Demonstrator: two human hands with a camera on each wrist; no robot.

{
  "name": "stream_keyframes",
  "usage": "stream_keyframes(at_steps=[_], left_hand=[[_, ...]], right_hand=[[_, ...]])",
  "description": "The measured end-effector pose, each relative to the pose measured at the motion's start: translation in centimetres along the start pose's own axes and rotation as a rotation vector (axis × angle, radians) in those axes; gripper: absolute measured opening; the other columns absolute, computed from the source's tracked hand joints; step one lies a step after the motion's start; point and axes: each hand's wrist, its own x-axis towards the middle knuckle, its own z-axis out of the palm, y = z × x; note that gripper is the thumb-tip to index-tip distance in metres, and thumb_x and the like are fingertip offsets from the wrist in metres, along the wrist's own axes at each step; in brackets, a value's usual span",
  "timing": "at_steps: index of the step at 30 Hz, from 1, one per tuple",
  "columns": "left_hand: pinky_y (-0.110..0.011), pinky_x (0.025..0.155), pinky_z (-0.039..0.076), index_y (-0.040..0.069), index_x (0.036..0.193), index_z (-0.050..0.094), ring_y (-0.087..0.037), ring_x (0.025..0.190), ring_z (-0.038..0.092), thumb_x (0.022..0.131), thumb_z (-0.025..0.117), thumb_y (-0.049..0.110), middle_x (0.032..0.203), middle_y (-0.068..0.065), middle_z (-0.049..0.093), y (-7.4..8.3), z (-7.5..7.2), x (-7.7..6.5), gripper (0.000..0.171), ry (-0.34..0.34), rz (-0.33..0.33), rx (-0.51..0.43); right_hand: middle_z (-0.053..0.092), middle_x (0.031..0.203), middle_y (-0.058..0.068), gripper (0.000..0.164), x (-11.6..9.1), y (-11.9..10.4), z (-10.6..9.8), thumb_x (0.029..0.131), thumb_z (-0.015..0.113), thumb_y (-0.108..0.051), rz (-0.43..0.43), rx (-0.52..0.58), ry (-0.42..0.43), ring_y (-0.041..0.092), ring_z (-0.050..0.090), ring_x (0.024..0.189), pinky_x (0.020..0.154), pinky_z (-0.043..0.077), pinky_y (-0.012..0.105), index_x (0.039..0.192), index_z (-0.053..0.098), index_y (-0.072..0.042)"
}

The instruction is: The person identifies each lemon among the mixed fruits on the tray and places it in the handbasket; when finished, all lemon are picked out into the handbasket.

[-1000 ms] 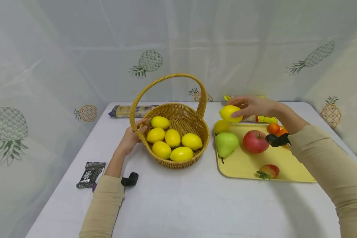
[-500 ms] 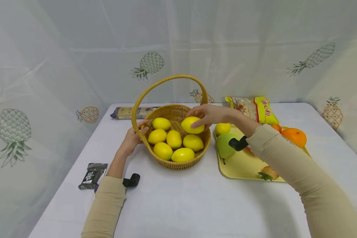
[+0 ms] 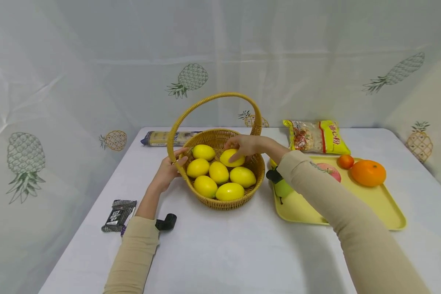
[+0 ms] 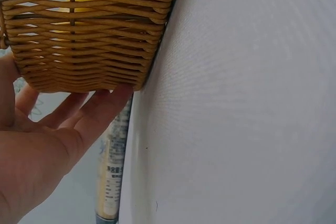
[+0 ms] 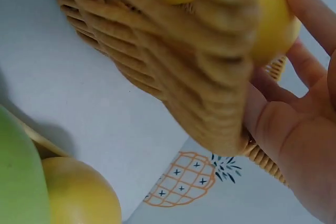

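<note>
A woven basket (image 3: 224,205) with a tall arched handle stands mid-table, holding several yellow lemons (image 3: 218,172). My left hand (image 3: 165,173) grips the basket's left side; in the left wrist view its fingers (image 4: 105,106) lie against the outer wicker. My right hand (image 3: 249,145) reaches inside at the back right, fingers and thumb around a lemon (image 3: 228,158). This lemon sits low among the others; whether it touches the basket floor is hidden. In the right wrist view, the same lemon (image 5: 273,19) shows behind the wicker handle base (image 5: 220,98).
At right, a yellow tray (image 3: 391,212) bears a green pear (image 3: 283,189), a red apple (image 3: 330,171), a large orange (image 3: 368,173) and a small orange fruit (image 3: 345,161). Behind lies a yellow food bag (image 3: 316,136). A long packet (image 3: 161,139) and black packet (image 3: 119,215) lie left.
My right hand has carried the lemon left from above the tray's back corner, then lowered it into the basket. My left hand has stayed on the basket's left side.
</note>
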Motion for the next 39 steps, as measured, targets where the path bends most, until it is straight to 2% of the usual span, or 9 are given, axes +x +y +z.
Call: stream_keyframes(at_steps=[7,10,13,17,21,26,31,36,39], left_hand=[[-0.046,0.087,0.053,0.008,0.149,0.038,-0.038,0.122,0.047,0.103,0.049,0.018,0.146,-0.020,0.038,0.1,0.1,0.0,0.048,0.001,-0.005,0.009],[-0.046,0.087,0.053,0.008,0.149,0.038,-0.038,0.123,0.046,0.103,0.048,0.017,0.147,-0.020,0.037,0.1,0.1,0.0,0.048,0.002,-0.007,0.004],[-0.044,0.086,0.054,0.007,0.149,0.037,-0.039,0.124,0.046,0.103,0.048,0.018,0.149,-0.019,0.035,-0.1,0.0,0.0,0.048,-0.005,-0.005,-0.001],[-0.040,0.084,0.054,0.008,0.149,0.037,-0.038,0.125,0.045,0.103,0.050,0.021,0.150,-0.017,0.034,-0.3,0.0,0.0,0.050,-0.004,-0.007,-0.004],[-0.043,0.086,0.054,0.008,0.149,0.037,-0.039,0.126,0.044,0.103,0.050,0.024,0.151,-0.017,0.031,-0.2,0.0,0.0,0.051,-0.002,0.000,-0.002],[-0.050,0.089,0.051,0.008,0.149,0.037,-0.039,0.126,0.044,0.103,0.050,0.024,0.150,-0.018,0.032,-0.1,0.0,0.0,0.050,-0.008,-0.001,0.000],[-0.047,0.088,0.052,0.008,0.149,0.038,-0.038,0.125,0.045,0.103,0.050,0.022,0.148,-0.019,0.036,-0.2,0.1,0.2,0.050,-0.013,-0.006,-0.001],[-0.044,0.086,0.054,0.008,0.149,0.038,-0.037,0.124,0.046,0.103,0.049,0.019,0.146,-0.020,0.039,-0.1,0.0,0.1,0.049,-0.011,-0.007,0.001],[-0.042,0.085,0.054,0.008,0.149,0.038,-0.037,0.123,0.046,0.103,0.048,0.018,0.146,-0.020,0.038,0.0,0.0,0.0,0.048,-0.004,-0.005,0.005]], right_hand=[[0.043,0.130,0.017,0.049,0.9,0.2,0.5,0.093,0.068,-0.019,0.081,-0.065,-0.023,0.021,0.054,0.089,0.078,0.054,0.036,0.136,0.046,-0.016],[0.043,0.130,0.017,0.051,1.1,0.2,0.7,0.092,0.069,-0.020,0.090,-0.089,-0.013,0.020,0.054,0.092,0.077,0.055,0.033,0.138,0.046,-0.016],[0.042,0.136,0.018,0.054,0.7,0.1,0.4,0.093,0.068,-0.019,0.082,-0.076,-0.015,0.023,0.056,0.101,0.077,0.056,0.033,0.141,0.045,-0.014],[0.040,0.141,0.020,0.053,-0.8,-0.4,-0.8,0.096,0.062,-0.016,0.044,0.009,-0.051,0.029,0.053,0.116,0.083,0.055,0.039,0.144,0.041,-0.010],[0.038,0.145,0.018,0.053,-3.3,-0.6,-2.6,0.098,0.060,-0.021,-0.007,0.074,-0.109,0.030,0.046,0.126,0.090,0.051,0.043,0.145,0.039,-0.011],[0.036,0.149,0.016,0.058,-6.3,1.0,-4.4,0.098,0.060,-0.028,-0.084,0.104,-0.125,0.029,0.042,0.131,0.099,0.045,0.043,0.147,0.036,-0.009],[0.036,0.149,0.015,0.054,-8.5,4.2,-5.5,0.099,0.057,-0.023,-0.148,0.220,-0.060,0.032,0.038,0.133,0.103,0.041,0.044,0.145,0.034,-0.005],[0.036,0.147,0.015,0.048,-9.5,8.1,-5.7,0.101,0.054,-0.019,-0.131,0.340,0.108,0.033,0.036,0.132,0.103,0.040,0.049,0.143,0.036,-0.006],[0.035,0.148,0.016,0.049,-9.7,9.6,-5.2,0.100,0.055,-0.023,-0.095,0.367,0.212,0.035,0.036,0.133,0.104,0.038,0.052,0.143,0.038,-0.006]])
